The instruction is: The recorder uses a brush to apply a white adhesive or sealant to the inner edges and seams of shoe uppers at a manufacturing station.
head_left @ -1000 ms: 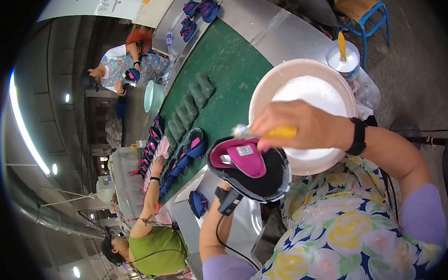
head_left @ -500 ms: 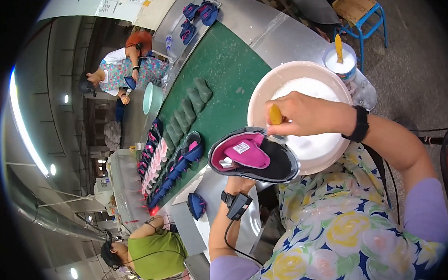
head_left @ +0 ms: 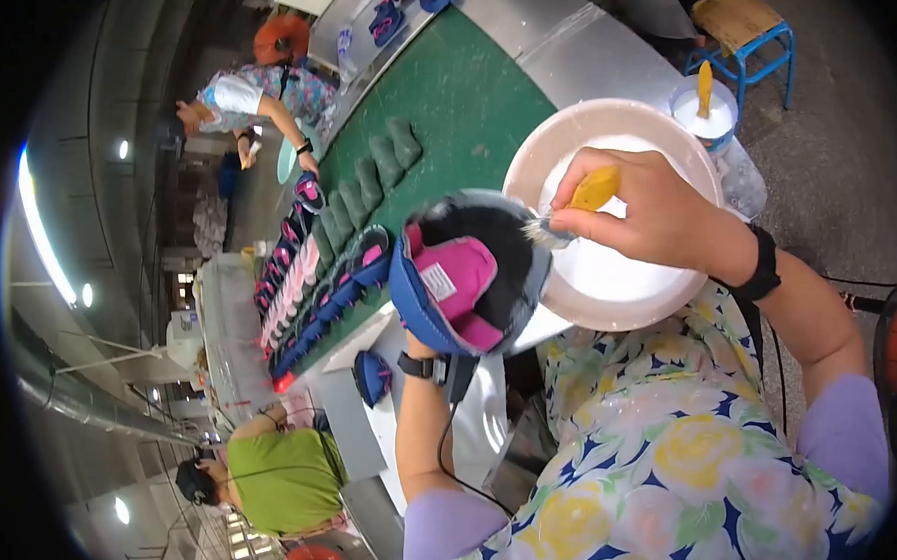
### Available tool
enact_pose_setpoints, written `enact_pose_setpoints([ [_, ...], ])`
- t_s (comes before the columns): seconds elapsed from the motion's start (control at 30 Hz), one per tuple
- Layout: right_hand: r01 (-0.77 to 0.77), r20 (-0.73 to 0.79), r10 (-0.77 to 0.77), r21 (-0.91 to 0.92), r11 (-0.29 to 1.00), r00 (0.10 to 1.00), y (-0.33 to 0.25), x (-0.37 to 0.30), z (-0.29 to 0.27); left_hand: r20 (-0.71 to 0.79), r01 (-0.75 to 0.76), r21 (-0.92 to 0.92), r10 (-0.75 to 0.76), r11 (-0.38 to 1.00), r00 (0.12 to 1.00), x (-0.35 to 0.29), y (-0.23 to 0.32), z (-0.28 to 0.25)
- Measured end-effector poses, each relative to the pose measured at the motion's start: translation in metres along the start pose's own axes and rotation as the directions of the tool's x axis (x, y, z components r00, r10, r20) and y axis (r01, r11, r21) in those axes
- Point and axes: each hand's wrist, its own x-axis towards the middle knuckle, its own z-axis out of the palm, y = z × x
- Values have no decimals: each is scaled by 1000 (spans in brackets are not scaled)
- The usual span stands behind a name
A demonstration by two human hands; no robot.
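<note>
A blue, black and pink shoe upper (head_left: 423, 297) rests on my left hand (head_left: 419, 346), which holds it from beneath; the upper hides most of the fingers. Its pink lining and black inside face me. Between the closed fingers of my right hand (head_left: 642, 203) is a brush with a yellow handle (head_left: 597, 188). The pale bristles (head_left: 541, 232) touch the upper's black inner edge. Under my right hand stands a pale pink basin (head_left: 521, 168) holding white liquid (head_left: 619, 277).
A green belt (head_left: 466, 101) carries rows of grey-green pieces (head_left: 386, 161), pink pieces and blue shoe uppers (head_left: 338, 343). Another upper (head_left: 372, 377) lies on the metal surface at left. Beyond the basin stand a pail (head_left: 717, 144) with a yellow-handled brush and a stool (head_left: 744, 38). Two people work nearby.
My left hand has shifted left and turned the upper, so its blue outside shows. The brush bristles have come onto its edge. Across the belt, a person's hand has reached down to the uppers.
</note>
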Motion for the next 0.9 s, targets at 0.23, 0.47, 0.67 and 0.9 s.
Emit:
enact_pose_setpoints([
  [0.23,54,72,-75,258,965,995,-13,-1,46,-48,-140,189,152,972,987,14,-22,-1],
  [0.47,-132,-241,144,64,989,960,11,-2,-9,-214,133,155,-98,979,972,32,-77,-33],
  [0.67,-392,-247,397,71,917,884,43,-16,-12,-114,416,-576,-573,704,812,90,-164,-45],
  [0.9,-500,-179,486,-45,865,856,37,-18,-16,-737,499,249,-172,830,654,96,-200,-116],
])
